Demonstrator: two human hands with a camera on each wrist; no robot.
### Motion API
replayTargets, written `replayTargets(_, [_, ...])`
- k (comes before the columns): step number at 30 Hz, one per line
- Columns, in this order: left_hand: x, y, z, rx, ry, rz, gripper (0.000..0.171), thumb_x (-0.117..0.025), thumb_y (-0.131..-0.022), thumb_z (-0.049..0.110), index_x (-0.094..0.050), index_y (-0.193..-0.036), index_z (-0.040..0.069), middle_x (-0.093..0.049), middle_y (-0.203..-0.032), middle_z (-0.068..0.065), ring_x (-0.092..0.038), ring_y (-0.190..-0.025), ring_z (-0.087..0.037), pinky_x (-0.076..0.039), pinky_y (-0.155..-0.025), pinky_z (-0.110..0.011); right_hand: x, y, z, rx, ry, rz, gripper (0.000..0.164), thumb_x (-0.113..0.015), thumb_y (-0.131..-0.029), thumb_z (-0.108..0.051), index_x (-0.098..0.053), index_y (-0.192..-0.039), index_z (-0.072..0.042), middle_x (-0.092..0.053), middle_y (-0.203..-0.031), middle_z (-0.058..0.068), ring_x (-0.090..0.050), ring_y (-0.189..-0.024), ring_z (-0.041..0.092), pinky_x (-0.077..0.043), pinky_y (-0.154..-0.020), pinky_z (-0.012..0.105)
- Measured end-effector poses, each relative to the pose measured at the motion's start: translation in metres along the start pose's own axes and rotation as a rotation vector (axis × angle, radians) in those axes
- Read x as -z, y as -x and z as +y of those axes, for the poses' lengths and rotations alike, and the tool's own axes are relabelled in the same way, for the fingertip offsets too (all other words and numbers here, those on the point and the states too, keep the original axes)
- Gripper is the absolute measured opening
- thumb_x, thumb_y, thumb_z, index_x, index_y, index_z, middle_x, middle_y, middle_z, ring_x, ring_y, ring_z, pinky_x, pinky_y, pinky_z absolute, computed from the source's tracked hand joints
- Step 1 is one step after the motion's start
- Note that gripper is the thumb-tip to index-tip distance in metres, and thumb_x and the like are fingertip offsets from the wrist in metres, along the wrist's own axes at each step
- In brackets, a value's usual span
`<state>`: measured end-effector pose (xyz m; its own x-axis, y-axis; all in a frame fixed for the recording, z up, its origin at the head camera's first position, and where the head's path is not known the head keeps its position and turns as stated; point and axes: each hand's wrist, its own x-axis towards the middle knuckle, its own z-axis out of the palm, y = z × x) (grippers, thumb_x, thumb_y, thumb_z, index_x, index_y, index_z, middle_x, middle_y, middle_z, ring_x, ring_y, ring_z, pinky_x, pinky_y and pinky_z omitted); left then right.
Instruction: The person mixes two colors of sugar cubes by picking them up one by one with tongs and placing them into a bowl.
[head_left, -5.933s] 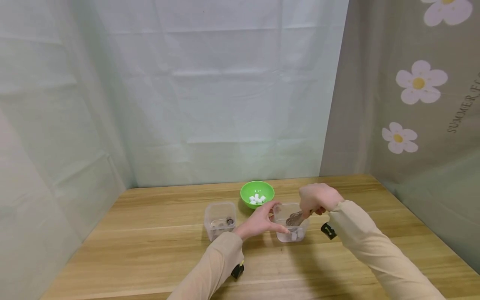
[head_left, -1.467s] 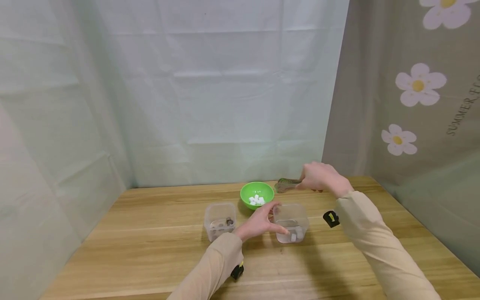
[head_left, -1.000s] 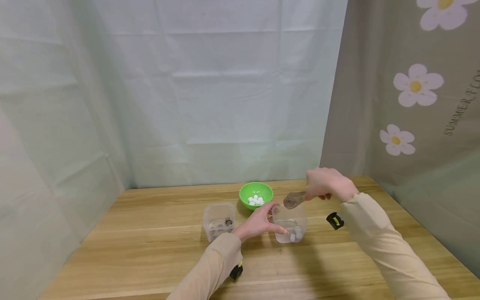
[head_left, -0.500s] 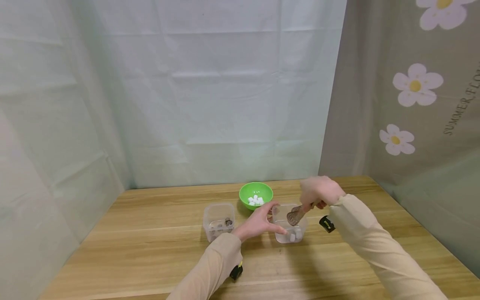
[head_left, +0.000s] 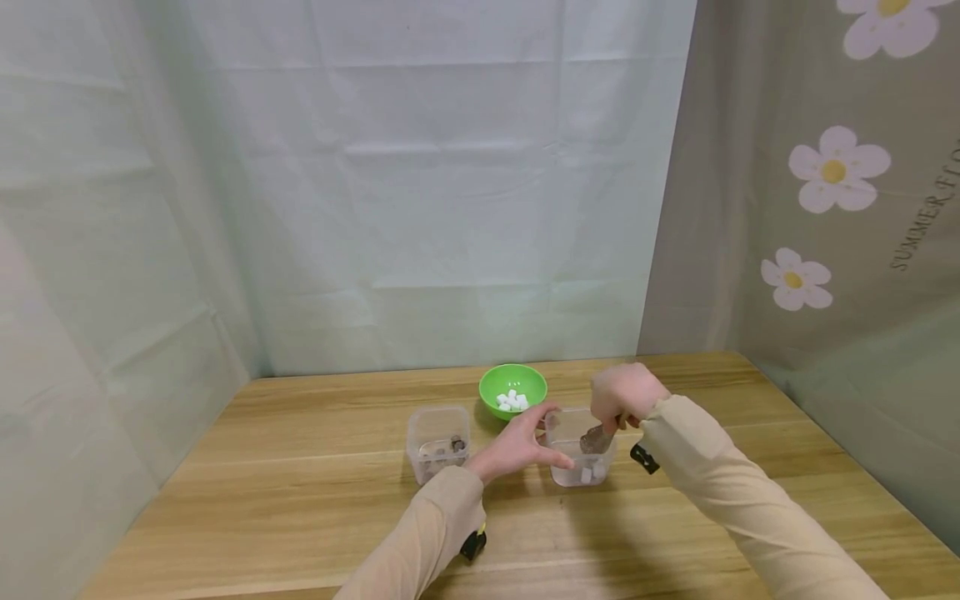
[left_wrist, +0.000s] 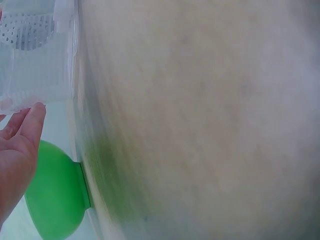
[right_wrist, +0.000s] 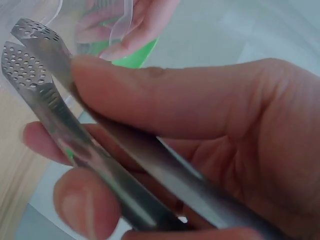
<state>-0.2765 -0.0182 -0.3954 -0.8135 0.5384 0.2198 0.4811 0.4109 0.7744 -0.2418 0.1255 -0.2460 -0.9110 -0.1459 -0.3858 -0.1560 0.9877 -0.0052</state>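
Note:
Thumb and fingers of my left hand (head_left: 517, 446) span the left side of a clear plastic container (head_left: 561, 427), holding it on the table. A few white cubes (head_left: 591, 473) lie at its bottom. Metal tongs (head_left: 596, 439) with perforated tips are gripped in my right hand (head_left: 626, 392), tips down inside this container. In the right wrist view, the tong arms (right_wrist: 130, 185) stand slightly apart between thumb and fingers, with nothing visible between the tips. A green bowl (head_left: 491, 381) with several white cubes (head_left: 513, 401) stands just behind my left hand.
A second clear container (head_left: 415, 437) with small dark pieces (head_left: 457, 443) sits left of my left hand. The wooden table (head_left: 315, 467) ends at a pale curtain (head_left: 450, 208) behind and a flowered curtain (head_left: 750, 275) at the right.
From beside the green bowl's right side, my right hand has brought the tongs forward and down into the clear container. My left hand keeps its hold; the bowl and containers stay in place.

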Motion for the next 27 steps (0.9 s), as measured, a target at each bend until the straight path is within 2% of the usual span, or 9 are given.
replayTargets(6, [0.001, 0.003, 0.007, 0.001, 0.009, -0.003, 0.075, -0.062, -0.047, 0.042, -0.025, -0.110, 0.026, -0.034, -0.103, 0.004, -0.034, -0.088, -0.011, -0.033, -0.063, -0.024, -0.002, -0.002, -0.001, 0.006, -0.074, -0.057, 0.015, -0.053, -0.060, -0.010, -0.044, -0.049, -0.012, -0.028, -0.037, -0.002, -0.025, -0.030, 0.009, -0.020, -0.029, 0.019])
replayTargets(9, [0.004, 0.008, 0.018, -0.014, 0.018, 0.000, 0.073, -0.062, -0.049, 0.038, -0.025, -0.110, 0.023, -0.034, -0.104, 0.000, -0.034, -0.088, -0.014, -0.033, -0.064, -0.025, -0.002, -0.002, 0.000, 0.048, -0.018, -0.010, 0.018, -0.055, -0.059, -0.014, -0.040, -0.049, -0.013, -0.029, -0.036, -0.002, -0.026, -0.029, 0.009, -0.021, -0.029, 0.020])
replayTargets(14, [0.008, 0.012, 0.027, -0.022, 0.026, 0.008, 0.072, -0.063, -0.050, 0.034, -0.026, -0.110, 0.020, -0.034, -0.104, -0.003, -0.034, -0.089, -0.017, -0.033, -0.065, -0.025, -0.002, -0.002, 0.004, 0.091, 0.092, 0.090, 0.011, -0.053, -0.057, -0.013, -0.043, -0.052, -0.012, -0.038, -0.041, -0.001, -0.031, -0.029, 0.009, -0.025, -0.031, 0.021])
replayTargets(17, [0.006, 0.008, 0.020, -0.018, 0.004, 0.009, 0.073, -0.062, -0.049, 0.037, -0.025, -0.110, 0.022, -0.034, -0.104, -0.001, -0.035, -0.088, -0.015, -0.033, -0.065, -0.025, -0.004, -0.003, 0.006, 0.094, 0.105, 0.115, 0.008, -0.053, -0.057, -0.012, -0.045, -0.054, -0.012, -0.044, -0.046, 0.001, -0.034, -0.030, 0.009, -0.028, -0.031, 0.022])
replayTargets(22, [0.000, 0.000, 0.001, -0.010, -0.022, 0.007, 0.078, -0.061, -0.045, 0.044, -0.023, -0.110, 0.027, -0.034, -0.104, 0.004, -0.034, -0.088, -0.012, -0.033, -0.065, -0.025, -0.008, -0.007, 0.008, 0.090, 0.090, 0.124, 0.008, -0.054, -0.057, -0.011, -0.047, -0.052, -0.011, -0.045, -0.046, 0.002, -0.034, -0.029, 0.009, -0.031, -0.032, 0.022])
replayTargets(27, [-0.001, 0.000, 0.000, -0.009, -0.032, 0.007, 0.078, -0.060, -0.045, 0.045, -0.022, -0.111, 0.027, -0.034, -0.103, 0.004, -0.034, -0.087, -0.012, -0.033, -0.064, -0.025, -0.009, -0.010, 0.008, 0.073, 0.093, 0.109, 0.006, -0.052, -0.058, -0.008, -0.049, -0.053, -0.010, -0.044, -0.046, 0.002, -0.033, -0.029, 0.009, -0.030, -0.032, 0.022])
